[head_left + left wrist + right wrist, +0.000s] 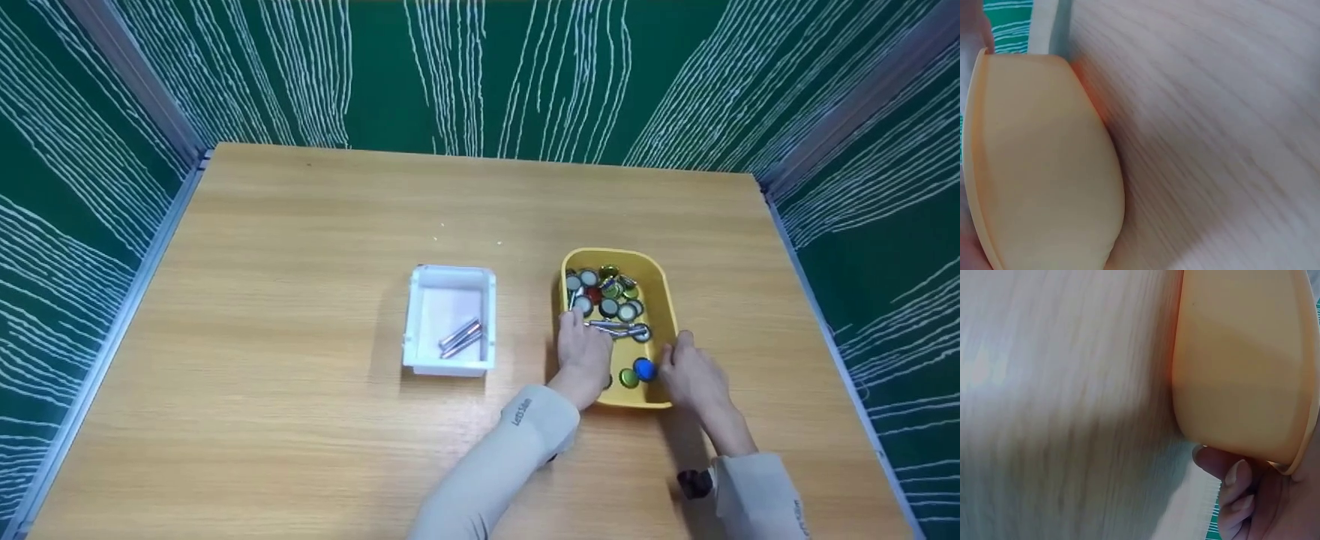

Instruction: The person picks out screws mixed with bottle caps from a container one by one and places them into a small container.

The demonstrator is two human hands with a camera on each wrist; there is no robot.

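A yellow plastic box (pixel 656 281) holds several bottle caps (pixel 609 307) and a few silver metal cylinders (pixel 619 328). Over its left side lies my left hand (pixel 583 356), gripping at the rim; most of this hand is outside the left wrist view, which shows the box's outer wall (pixel 1044 157). On the right side my right hand (pixel 694 379) grips the rim, its curled fingers (pixel 1235 475) against the outside of the wall in the right wrist view. A blue cap (pixel 644 368) and a green cap (pixel 628 378) lie between the hands inside the box.
Left of the yellow box stands a white plastic box (pixel 412 315) with silver cylinders (pixel 460 339) in it. Both are on a wooden table (pixel 262 337). Small white specks dot the tabletop behind the white box. Green, white-streaked walls (pixel 382 75) enclose the table's back and sides.
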